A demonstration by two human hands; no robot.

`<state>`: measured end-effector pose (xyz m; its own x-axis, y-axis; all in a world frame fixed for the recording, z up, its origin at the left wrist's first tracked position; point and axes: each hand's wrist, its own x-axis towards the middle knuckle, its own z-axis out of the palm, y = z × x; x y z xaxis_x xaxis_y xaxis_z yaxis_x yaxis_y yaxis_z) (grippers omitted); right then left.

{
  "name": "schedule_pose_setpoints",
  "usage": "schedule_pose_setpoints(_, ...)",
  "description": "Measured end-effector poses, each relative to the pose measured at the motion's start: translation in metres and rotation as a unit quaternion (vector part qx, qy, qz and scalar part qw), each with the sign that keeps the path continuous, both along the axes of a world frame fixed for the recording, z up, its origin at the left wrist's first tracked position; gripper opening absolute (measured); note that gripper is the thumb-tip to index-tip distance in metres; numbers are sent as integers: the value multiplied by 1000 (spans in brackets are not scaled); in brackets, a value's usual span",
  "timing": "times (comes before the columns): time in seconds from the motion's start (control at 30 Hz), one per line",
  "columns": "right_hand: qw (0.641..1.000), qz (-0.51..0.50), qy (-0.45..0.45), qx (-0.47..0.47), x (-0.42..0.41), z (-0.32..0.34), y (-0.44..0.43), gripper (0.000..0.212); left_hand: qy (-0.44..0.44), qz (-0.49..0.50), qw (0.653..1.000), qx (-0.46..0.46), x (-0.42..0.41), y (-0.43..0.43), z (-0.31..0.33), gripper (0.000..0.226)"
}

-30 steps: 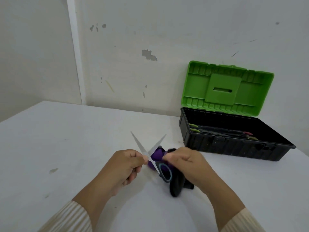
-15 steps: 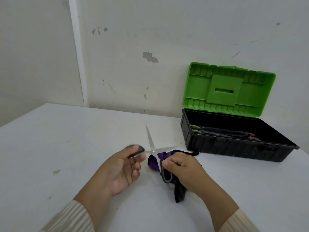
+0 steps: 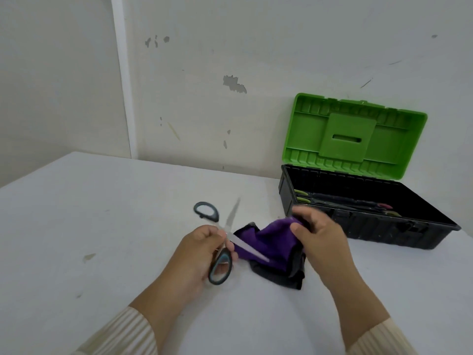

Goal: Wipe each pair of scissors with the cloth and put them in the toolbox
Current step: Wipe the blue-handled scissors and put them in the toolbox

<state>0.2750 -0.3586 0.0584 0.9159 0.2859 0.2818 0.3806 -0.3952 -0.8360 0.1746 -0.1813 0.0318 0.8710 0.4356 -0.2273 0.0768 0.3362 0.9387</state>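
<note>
White table (image 3: 102,226): my left hand (image 3: 197,254) fingers clamp the scissors (image 3: 240,243) at the pivot, stiff and sharp I'd judge; right hand (image 3: 322,237) fingers bunch the limp cloth (image 3: 268,239).

left hand (image 3: 198,254) pinching, right hand (image 3: 323,238) gripping

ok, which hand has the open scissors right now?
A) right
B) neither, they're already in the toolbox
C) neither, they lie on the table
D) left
D: the left hand grips the open scissors near the pivot, with one blade over the purple cloth, which the right hand holds.
</note>
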Motion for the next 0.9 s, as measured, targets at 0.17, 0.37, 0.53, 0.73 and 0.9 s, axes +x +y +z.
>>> schedule_pose_setpoints(0.17, 989, 42, -136, -40, -31, -2, 33, 17, 15, -16, 988, 153, -2, -15, -1, 22)
schedule_pose_setpoints(0.37, 974, 87, -176, -117, -30, -10, 48, 16, -4, -20, 982, 188, -1, -24, -7, 19)
schedule_pose_setpoints(0.53, 975, 117, -146, -121, -36, -11, 51, 15, -3, -11, 978, 206, 1, -22, -7, 18)
schedule_pose_setpoints(0.73, 975, 80, -179, -105, -34, -17, 53, 13, -9, -12, 981, 191, 0, -19, -3, 17)
schedule_pose_setpoints(0.9, 982, 55, -162, -84, -31, -18, 52, 14, -5, -22, 980, 199, 0, -17, 1, 16)
